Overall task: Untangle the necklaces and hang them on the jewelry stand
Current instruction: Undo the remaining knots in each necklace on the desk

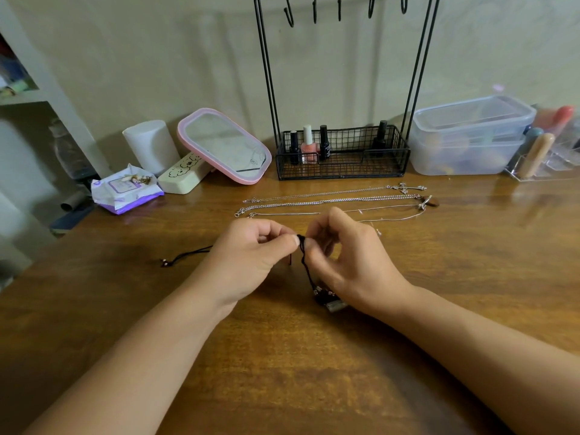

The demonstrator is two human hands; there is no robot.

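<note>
Fingertips (pixel 295 240) of the left hand (pixel 251 255) and right hand (pixel 345 259) pinch a knotted black cord necklace (pixel 306 268), its pendant seemingly resting on the wooden table (pixel 282 372).

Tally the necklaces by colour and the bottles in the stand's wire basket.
Silver chain necklaces laid out on the table: 3, the first, the second, the third.
Black cord necklace, pinched by the left hand and the right hand: 1.
Black bottles in the basket: 3, at and.
Pink bottle: 1.
Total: 8.
</note>
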